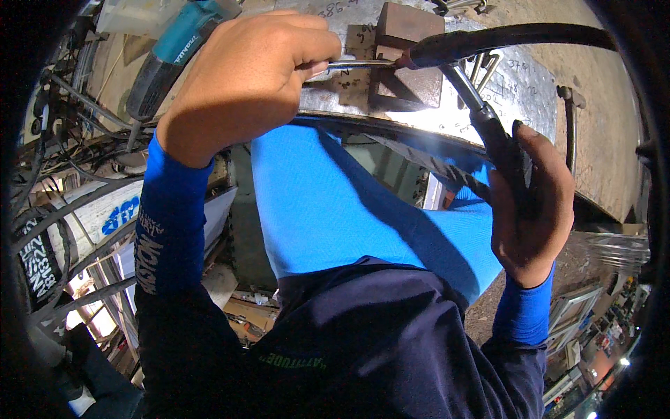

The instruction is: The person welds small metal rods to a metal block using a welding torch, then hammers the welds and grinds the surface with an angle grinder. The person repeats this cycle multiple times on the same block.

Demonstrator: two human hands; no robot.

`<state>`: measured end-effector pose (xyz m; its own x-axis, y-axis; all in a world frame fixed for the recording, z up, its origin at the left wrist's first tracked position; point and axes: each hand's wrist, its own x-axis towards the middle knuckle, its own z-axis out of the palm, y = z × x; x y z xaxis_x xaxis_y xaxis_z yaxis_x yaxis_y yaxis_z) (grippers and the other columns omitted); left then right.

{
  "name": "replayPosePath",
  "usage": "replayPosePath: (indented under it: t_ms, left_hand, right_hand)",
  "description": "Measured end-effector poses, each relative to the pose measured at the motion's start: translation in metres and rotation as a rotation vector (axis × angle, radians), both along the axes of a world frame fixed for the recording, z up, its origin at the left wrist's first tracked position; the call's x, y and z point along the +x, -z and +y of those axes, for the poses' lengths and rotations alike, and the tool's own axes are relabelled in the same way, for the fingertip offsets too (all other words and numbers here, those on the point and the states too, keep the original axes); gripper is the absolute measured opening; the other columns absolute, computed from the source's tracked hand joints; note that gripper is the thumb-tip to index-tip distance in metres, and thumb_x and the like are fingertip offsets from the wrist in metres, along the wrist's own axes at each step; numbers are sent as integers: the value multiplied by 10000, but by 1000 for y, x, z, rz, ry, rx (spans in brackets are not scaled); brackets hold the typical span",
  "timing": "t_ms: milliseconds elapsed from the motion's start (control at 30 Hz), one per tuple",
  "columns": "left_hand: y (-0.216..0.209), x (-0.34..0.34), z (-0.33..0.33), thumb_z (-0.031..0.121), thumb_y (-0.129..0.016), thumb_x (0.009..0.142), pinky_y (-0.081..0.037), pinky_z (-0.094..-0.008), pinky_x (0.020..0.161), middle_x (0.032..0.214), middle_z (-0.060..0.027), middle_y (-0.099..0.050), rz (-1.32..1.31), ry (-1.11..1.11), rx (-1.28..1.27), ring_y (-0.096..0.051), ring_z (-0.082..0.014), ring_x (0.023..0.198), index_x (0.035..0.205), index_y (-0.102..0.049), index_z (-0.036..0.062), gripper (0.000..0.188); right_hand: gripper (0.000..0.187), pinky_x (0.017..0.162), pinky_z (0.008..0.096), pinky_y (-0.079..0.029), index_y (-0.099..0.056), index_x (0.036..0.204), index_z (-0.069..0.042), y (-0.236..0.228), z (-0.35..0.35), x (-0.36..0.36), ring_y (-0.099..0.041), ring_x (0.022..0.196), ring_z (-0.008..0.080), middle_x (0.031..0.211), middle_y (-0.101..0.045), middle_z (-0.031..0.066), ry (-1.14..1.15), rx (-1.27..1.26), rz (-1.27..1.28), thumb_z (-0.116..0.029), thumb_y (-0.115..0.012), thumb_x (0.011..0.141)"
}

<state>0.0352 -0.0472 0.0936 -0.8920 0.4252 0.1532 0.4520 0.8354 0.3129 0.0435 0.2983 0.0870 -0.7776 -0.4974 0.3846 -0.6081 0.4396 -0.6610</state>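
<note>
Left hand: the left hand (244,80) is curled tight round a thin metal rod (359,63), pinching it at the near edge of the counter (530,91)
Rod: lies level across the metal counter top, its far tip meeting the rusty steel block (408,31) and the nozzle of the torch
Right hand: the right hand (534,206) is wrapped firmly round the black handle of a welding torch (488,133), down below the counter's near edge
Torch: neck slants up from the grip to the block, and its thick black hose (516,36) sweeps away to the right across the counter
Block: sits on the counter near its front edge, between the two hands
Power tool: a teal and black power tool (171,52) rests at the counter's left end, just beside the left wrist
Clothing: blue sleeves (171,209) on both forearms, dark shirt below
</note>
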Motion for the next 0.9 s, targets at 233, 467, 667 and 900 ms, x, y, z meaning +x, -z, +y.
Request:
replayPosePath:
  t_ms: [233,467,667,900]
  left_hand:
    - [8,0,-6,37,-626,909,-491,-455,793,895,-149,-607,18,-19,7,-618,-379,918,971,-656,23,71]
    - [10,0,-7,27,-629,891,-484,-470,774,891,-147,-606,65,-3,-12,-612,-382,900,970,-661,28,85]
    - [10,0,-6,19,-631,880,-482,-467,768,883,-146,-605,71,-6,7,-611,-380,895,958,-659,27,84]
    - [-5,0,3,18,-636,883,-486,-461,767,882,-145,-608,-1,8,-17,-610,-378,887,950,-653,22,70]
  right_hand:
    - [604,1027,345,-528,-433,1558,9,-17,-3,-8,-669,1193,225,1531,-544,208,74,-177,-270,-24,-674,1005]
    - [615,795,247,-502,-455,1564,-21,-24,-1,-24,-634,953,137,1402,-634,178,-9,-62,-303,-40,-699,1001]
    - [625,844,249,-525,-445,1575,-28,-25,-1,-32,-655,1076,160,1469,-596,191,-85,-71,-276,-17,-686,999]
    - [615,900,270,-522,-440,1568,-11,-30,0,-33,-652,1116,164,1490,-583,186,-99,-28,-306,-3,-669,997]
